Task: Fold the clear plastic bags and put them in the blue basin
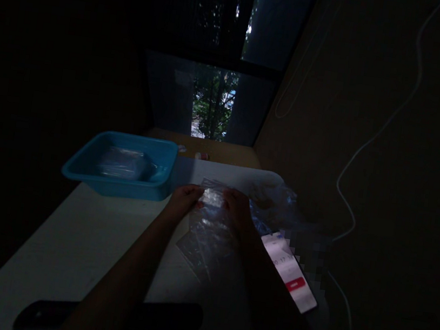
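Observation:
Both hands meet over the middle of a white table, with a clear plastic bag [212, 199] stretched between them. My left hand [186, 197] pinches the bag's left side, fingers closed. On the opposite side my right hand [236, 205] grips it with thumb and fingers together. More clear plastic bags [197, 252] lie flat and overlapping on the table beneath and nearer to me. Dim light hides the fine detail of the fingertips and whether the held bag contains anything.
A blue plastic basin [130, 190] holding clear plastic packets [122, 163] stands at the table's [103, 236] back left. Crumpled clear plastic [272, 199] and a lit phone [290, 273] lie at the right. A long dark object [166, 315] lies by the near edge. A white cable [380, 133] hangs along the right wall.

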The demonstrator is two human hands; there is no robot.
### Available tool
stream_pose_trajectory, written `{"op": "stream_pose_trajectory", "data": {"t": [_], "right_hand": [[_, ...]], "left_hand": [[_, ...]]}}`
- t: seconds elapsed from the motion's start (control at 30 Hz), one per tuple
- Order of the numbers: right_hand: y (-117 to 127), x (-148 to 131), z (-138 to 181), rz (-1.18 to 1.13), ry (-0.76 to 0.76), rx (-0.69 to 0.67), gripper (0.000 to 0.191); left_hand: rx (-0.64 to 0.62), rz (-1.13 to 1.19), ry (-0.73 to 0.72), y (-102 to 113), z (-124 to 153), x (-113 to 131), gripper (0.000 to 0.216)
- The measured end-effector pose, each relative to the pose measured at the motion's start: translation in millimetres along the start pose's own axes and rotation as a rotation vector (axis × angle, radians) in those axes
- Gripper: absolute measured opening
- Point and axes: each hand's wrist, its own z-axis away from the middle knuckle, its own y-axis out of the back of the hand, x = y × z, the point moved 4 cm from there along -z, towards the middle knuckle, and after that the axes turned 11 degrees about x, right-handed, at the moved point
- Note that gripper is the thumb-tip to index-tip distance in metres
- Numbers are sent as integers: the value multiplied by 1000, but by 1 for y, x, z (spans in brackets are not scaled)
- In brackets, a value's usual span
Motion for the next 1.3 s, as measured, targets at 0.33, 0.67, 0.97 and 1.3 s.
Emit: {"op": "stream_pose_trajectory", "data": {"t": [0.33,0.67,0.97,1.3], "right_hand": [[-7,7,-2,52,35,-70,32],[-2,-3,1,27,34,-50,32],[-2,-2,1,9,37,-80,36],[-6,5,2,41,-14,-108,28]], "left_hand": [[-35,4,-69,-1,1,6,27],[-9,-43,-87,1,0,4,28],[-7,-8,-72,1,0,4,29],[-8,9,-80,2,-2,2,30]]}}
